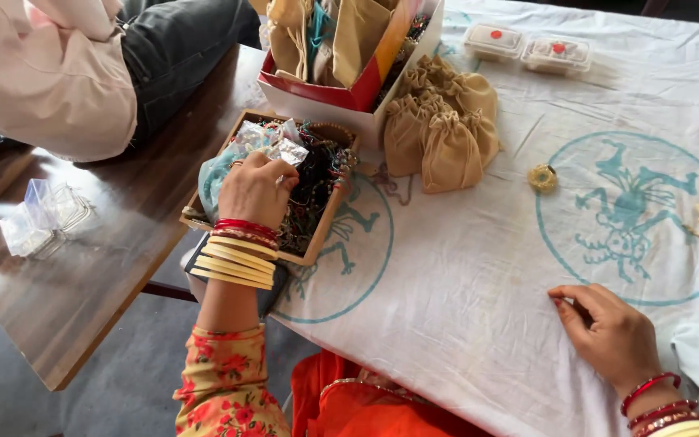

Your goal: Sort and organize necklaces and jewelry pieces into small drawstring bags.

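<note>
Meanwhile, left hand (254,188): fingers curling down into the wooden tray (305,255) at the table's left edge, pinching among tangled bead strings (317,182); the exact piece is hidden.
Right hand (608,332): lying flat and empty, steadying the white cloth (463,275) near the front edge.
Pouches (446,129): heaped beside the red box (325,93), within reach.

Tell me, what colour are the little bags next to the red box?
The bags are tan, like plain cloth. The head view shows them.

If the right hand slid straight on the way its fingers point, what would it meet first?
The right hand lies flat with fingers pointing left across the white cloth; that stretch looks free, and probably only the cloth's left edge lies beyond.
</note>
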